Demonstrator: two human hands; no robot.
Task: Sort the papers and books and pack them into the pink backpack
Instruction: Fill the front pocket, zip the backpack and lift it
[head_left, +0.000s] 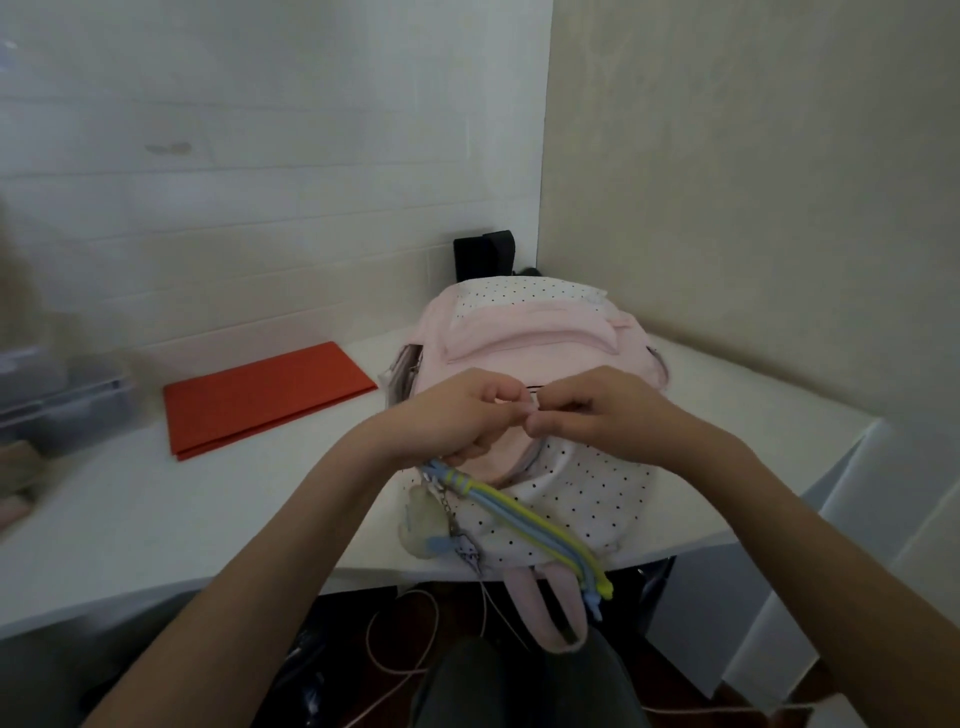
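Head view puts your dark-clad lap nearest, below the pink backpack (524, 364), with thin pink cords looping beside it, their ends cut off by the frame. A pink strap (563, 608) of the backpack hangs over the tabletop (156, 509) edge toward you, and blue and yellow cords (524, 519) with a pale charm (421, 525) lie across its dotted near end. Over the backpack's middle your left hand (457, 415) and right hand (587, 410) meet, fingers curled, fingertips touching; whatever they pinch is too small to make out. Left of the backpack, well apart, lies a red folder (265, 397). Farther left, grey trays (62, 400) are blurred and cut off. Behind the backpack, a black object (483, 257) stands against the wall, its lower part hidden.
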